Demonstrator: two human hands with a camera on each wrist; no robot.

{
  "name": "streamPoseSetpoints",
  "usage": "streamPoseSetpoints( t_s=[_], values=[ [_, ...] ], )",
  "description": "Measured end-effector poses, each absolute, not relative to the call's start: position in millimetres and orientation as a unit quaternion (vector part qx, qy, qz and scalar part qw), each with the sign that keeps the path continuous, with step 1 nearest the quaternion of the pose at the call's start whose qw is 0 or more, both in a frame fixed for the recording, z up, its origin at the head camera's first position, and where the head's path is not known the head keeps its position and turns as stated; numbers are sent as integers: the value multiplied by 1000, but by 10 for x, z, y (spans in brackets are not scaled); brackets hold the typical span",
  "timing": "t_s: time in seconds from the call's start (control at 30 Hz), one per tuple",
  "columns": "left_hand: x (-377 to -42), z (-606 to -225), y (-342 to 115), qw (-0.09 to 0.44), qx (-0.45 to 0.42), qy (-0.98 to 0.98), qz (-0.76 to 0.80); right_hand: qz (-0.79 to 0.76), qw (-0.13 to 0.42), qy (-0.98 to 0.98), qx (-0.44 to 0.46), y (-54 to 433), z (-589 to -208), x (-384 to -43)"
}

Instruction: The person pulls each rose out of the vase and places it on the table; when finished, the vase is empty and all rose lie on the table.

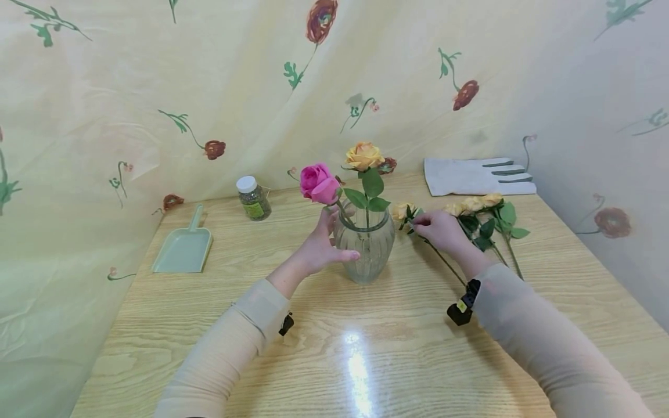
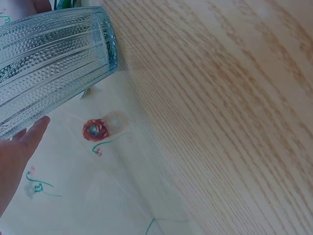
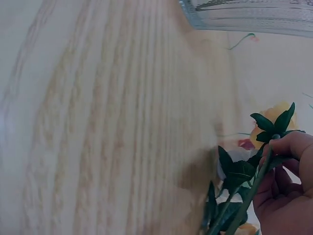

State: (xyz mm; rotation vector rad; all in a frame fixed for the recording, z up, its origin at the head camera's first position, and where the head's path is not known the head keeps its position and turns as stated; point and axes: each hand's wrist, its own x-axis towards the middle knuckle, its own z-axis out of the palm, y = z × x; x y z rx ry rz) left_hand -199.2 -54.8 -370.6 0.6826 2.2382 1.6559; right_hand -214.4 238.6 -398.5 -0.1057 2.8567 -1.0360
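A ribbed glass vase [image 1: 368, 261] stands upright with a pink rose [image 1: 319, 184] and a yellow rose [image 1: 364, 155] in it. My left hand [image 1: 323, 247] holds the vase from its left side, thumb across the front; its other fingers are partly hidden at the rim. In the left wrist view a fingertip lies along the vase wall [image 2: 54, 63]. To the right of the vase, my right hand [image 1: 441, 230] pinches the green stem [image 3: 254, 191] of another yellow rose [image 1: 401, 211], just below its bloom, thumb against the stem.
More yellow roses [image 1: 473, 204] with green leaves lie to the right of my right hand. Behind them a white-and-green work glove [image 1: 470, 177] lies near the wall. A white-capped jar [image 1: 254, 200] and a pale green dustpan [image 1: 183, 249] are on the left.
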Motion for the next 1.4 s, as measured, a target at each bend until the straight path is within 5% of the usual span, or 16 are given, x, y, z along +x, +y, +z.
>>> streamPoseSetpoints(
  t_s=[1.4],
  values=[
    [-2000,-3713,-552,134,254,770,570,-379,10,925,-3,2436,-4085,-2113]
  ],
)
